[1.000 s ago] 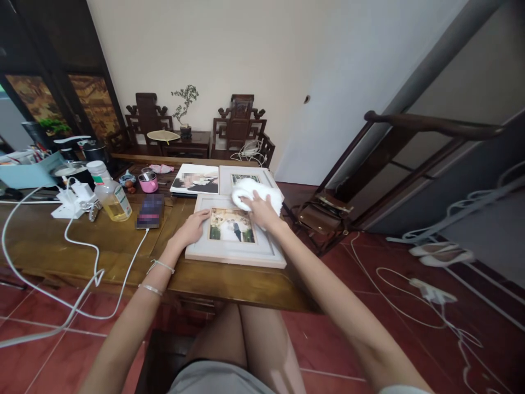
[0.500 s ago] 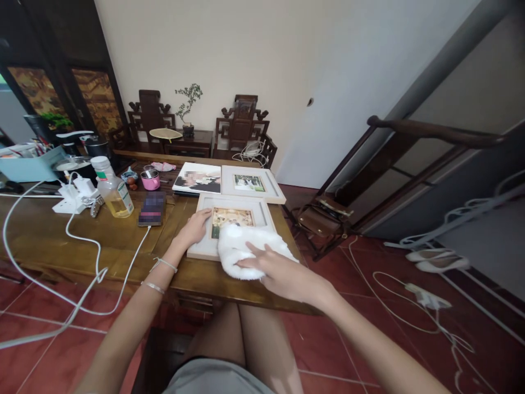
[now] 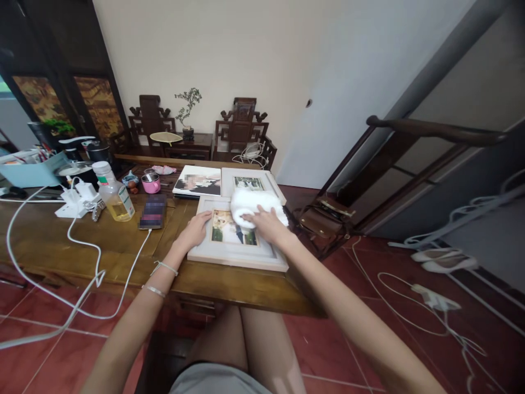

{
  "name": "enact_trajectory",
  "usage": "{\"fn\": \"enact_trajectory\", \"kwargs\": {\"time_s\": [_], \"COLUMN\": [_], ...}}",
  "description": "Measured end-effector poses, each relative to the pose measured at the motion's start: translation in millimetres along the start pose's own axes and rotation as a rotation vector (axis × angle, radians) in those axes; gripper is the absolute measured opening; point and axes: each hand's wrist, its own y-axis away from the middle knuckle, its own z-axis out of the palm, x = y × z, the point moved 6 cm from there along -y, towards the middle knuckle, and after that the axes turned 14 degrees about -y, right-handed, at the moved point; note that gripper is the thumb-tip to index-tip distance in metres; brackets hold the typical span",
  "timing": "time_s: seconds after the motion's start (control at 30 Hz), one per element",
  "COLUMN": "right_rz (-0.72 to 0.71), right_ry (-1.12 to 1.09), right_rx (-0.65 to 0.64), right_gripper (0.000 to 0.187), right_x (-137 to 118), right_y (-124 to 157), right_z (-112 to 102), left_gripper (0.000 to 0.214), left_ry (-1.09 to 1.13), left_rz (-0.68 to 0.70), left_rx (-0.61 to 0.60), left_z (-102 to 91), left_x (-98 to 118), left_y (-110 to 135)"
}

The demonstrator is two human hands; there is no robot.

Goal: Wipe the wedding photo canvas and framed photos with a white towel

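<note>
A white picture frame (image 3: 238,255) with a colour photo lies flat on the wooden table (image 3: 102,246) in front of me. My left hand (image 3: 192,231) rests flat on the frame's left border, fingers stretched out. My right hand (image 3: 264,223) presses a fluffy white cloth (image 3: 254,201) onto the frame's upper right part, covering a corner of the photo. A second white frame (image 3: 250,181) lies just behind it, and a large photo print (image 3: 198,180) lies to that frame's left.
A phone (image 3: 152,211) on a white cable, a bottle of yellow liquid (image 3: 115,194), a white power strip (image 3: 76,200), a pink cup (image 3: 150,183) and a blue box (image 3: 30,168) sit on the table's left. Carved chairs stand behind; a stair rail (image 3: 430,128) and floor cables are on the right.
My right hand swept the cloth from the frame's top right down to its near edge, then back up to the top right. The left hand stayed on the frame's left border.
</note>
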Motion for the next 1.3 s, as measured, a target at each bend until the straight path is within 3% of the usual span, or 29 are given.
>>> {"fn": "enact_trajectory", "kwargs": {"time_s": [0.2,0.3,0.4,0.53,0.67,0.77,0.87,0.97,1.03,1.13,1.23,1.3], "right_rz": [-0.075,-0.095,-0.044,0.05,0.035,-0.047,-0.133,-0.219,-0.229,-0.134,-0.022,0.014], "right_ry": [-0.024,-0.103,-0.115,-0.09,-0.129,-0.151,-0.167,-0.233,-0.29,-0.265,-0.166,-0.153], "right_rx": [-0.167,-0.191,-0.083,0.076,0.08,0.001,-0.105,-0.223,-0.254,-0.199,-0.083,-0.034], "right_gripper": [0.075,0.075,0.077,0.068,0.059,0.065,0.073,0.075,0.071,0.069,0.073,0.071], "right_x": [-43,-52,-42,-18,-22,-46,-67,-70,-62,-42,-35,-44], "right_y": [90,106,76,0,-44,-31,14,62,78,66,24,-5], "right_z": [7,2,-2,-7,-2,10,18,16,9,2,2,5], "left_gripper": [0.057,0.06,0.062,0.059,0.055,0.051,0.05,0.049,0.048,0.045,0.04,0.04], "left_ry": [0.02,0.024,0.022,0.01,0.002,0.006,0.016,0.027,0.034,0.043,0.055,0.061], "left_rz": [-0.012,0.002,0.029,0.054,0.066,0.066,0.053,0.036,0.033,0.032,0.035,0.03], "left_rx": [0.011,0.014,0.012,0.009,0.028,0.045,0.049,0.046,0.042,0.042,0.056,0.085], "left_z": [2.0,0.5,-1.4,-4.0,-6.9,-8.1,-6.9,-3.7,-1.5,-1.4,-7.5,-15.0], "left_x": [1,2,3,3,4,4,4,3,3,3,7,9], "left_y": [0,0,0,0,-1,-1,-1,1,2,2,2,3]}}
